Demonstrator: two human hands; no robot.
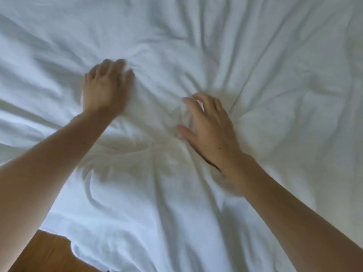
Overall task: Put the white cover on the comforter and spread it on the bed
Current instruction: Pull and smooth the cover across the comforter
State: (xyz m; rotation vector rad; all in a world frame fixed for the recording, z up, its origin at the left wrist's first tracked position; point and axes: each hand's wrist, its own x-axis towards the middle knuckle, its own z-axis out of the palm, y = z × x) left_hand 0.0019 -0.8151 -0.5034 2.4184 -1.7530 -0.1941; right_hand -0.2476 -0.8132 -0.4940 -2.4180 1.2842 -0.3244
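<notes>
White cover lies wrinkled under both hands, fingers spread.

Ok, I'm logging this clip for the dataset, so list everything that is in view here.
cover: one, white, creased, fills nearly the whole view, with folds running toward both hands
floor: one patch, brown wood, bottom left corner, beyond the cover's edge
left hand: one, bare, left of centre, on the cover, fingers blurred where they meet the cloth
right hand: one, bare, right of centre, on the cover, fingers spread and bent over bunched folds
</notes>
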